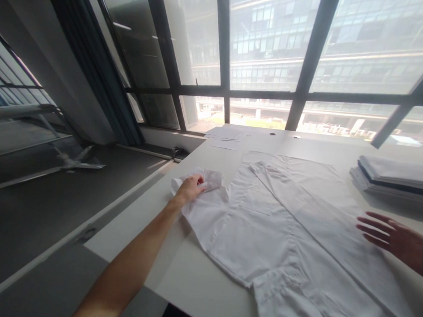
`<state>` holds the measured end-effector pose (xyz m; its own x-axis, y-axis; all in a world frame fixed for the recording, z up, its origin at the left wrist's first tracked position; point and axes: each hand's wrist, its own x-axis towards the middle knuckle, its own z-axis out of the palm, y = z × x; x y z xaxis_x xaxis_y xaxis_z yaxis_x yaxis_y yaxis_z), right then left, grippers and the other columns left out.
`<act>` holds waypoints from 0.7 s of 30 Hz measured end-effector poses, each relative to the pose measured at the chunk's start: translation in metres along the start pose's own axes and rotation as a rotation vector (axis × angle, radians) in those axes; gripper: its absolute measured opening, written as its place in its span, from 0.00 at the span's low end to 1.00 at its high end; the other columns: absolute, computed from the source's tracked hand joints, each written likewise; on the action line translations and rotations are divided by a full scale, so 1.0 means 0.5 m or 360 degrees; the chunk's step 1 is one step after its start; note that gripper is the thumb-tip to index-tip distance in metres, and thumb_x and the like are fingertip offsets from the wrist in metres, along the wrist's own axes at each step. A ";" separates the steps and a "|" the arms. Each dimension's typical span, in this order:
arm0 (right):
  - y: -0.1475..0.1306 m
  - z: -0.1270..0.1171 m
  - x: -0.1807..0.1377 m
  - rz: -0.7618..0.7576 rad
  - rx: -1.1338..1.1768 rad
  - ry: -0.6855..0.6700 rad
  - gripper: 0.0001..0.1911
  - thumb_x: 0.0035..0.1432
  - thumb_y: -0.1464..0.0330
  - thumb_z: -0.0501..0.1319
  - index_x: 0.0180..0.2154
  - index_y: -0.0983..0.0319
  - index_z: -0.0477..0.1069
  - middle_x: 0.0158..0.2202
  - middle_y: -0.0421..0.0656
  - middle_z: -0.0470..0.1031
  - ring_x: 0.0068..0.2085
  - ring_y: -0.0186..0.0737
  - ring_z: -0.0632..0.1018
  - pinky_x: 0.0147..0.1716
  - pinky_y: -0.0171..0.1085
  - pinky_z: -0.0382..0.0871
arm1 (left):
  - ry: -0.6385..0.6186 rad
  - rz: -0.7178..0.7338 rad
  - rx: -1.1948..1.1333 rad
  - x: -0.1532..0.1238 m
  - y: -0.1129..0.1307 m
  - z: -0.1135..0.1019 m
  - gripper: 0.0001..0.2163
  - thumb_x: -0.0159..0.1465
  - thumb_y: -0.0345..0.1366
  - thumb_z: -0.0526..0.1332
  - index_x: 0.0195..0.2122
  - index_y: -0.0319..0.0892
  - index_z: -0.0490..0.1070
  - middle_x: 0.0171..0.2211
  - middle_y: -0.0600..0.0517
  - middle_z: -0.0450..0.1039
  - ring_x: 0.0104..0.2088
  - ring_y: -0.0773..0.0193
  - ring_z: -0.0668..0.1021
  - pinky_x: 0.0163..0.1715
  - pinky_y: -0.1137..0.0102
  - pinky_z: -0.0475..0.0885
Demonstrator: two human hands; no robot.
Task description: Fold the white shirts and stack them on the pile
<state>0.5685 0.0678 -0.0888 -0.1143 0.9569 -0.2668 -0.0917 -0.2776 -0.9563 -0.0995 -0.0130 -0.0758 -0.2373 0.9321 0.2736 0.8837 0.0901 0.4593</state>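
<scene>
A white coat (260, 239), long-sleeved and slightly wrinkled, lies spread over the white table, its near part running out of the bottom of the view. One sleeve stretches to the left and ends in a folded, bunched part (213, 179). My left hand (192, 188) has its fingers curled and pinched on the cloth at this sleeve's end. Past the coat's right edge, my right hand (391, 233) hovers with its fingers stretched out and slightly apart, holding nothing. A long front edge crosses the coat diagonally.
Folded white cloth with a dark layer (405, 179) is stacked at the right of the table (175, 267). Thin white sheets (225, 136) lie at its far left corner. Large windows (266, 41) stand behind. A dark curtain (91, 63) hangs at left, beside a metal-legged stand (62, 160).
</scene>
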 end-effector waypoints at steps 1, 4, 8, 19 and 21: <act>-0.009 0.013 0.000 -0.0012 -0.0016 -0.0019 0.17 0.57 0.56 0.62 0.45 0.47 0.84 0.62 0.58 0.74 0.58 0.63 0.78 0.56 0.55 0.75 | 0.0021 -0.0031 -0.0038 -0.001 0.005 -0.003 0.11 0.57 0.32 0.71 0.40 0.43 0.75 0.38 0.50 0.80 0.39 0.55 0.82 0.43 0.65 0.76; -0.037 0.090 -0.006 -0.0040 -0.0104 -0.0222 0.18 0.58 0.54 0.64 0.47 0.50 0.84 0.60 0.58 0.75 0.57 0.64 0.79 0.54 0.56 0.77 | 0.0160 -0.0062 -0.0123 -0.004 0.024 -0.011 0.13 0.58 0.30 0.70 0.44 0.43 0.74 0.37 0.51 0.80 0.35 0.59 0.81 0.40 0.67 0.76; -0.056 0.276 -0.034 -0.0076 -0.0377 -0.0715 0.22 0.59 0.53 0.68 0.50 0.59 0.81 0.50 0.56 0.82 0.51 0.59 0.82 0.55 0.56 0.75 | 0.0476 0.0127 -0.0186 -0.018 0.066 -0.014 0.13 0.61 0.29 0.68 0.47 0.43 0.74 0.39 0.51 0.79 0.33 0.62 0.79 0.38 0.68 0.76; 0.001 0.679 -0.063 0.0146 -0.0430 -0.0815 0.29 0.64 0.46 0.63 0.53 0.63 0.72 0.55 0.57 0.77 0.41 0.46 0.84 0.39 0.43 0.80 | 0.0184 0.0810 -0.0065 -0.136 0.231 0.051 0.14 0.68 0.24 0.62 0.53 0.45 0.74 0.43 0.49 0.80 0.42 0.60 0.83 0.44 0.68 0.78; 0.005 0.696 -0.057 0.0184 -0.0394 -0.0700 0.28 0.64 0.45 0.63 0.49 0.63 0.72 0.50 0.55 0.79 0.37 0.45 0.84 0.37 0.42 0.80 | 0.0021 0.0951 -0.0093 -0.147 0.244 0.068 0.16 0.69 0.25 0.60 0.56 0.46 0.73 0.46 0.49 0.80 0.45 0.59 0.83 0.46 0.68 0.79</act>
<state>0.2275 0.0103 -0.0421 -0.5199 0.7803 -0.3476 0.1767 -0.2999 -0.9375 0.0391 -0.0585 -0.0685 0.2885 0.8109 0.5091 0.8420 -0.4681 0.2683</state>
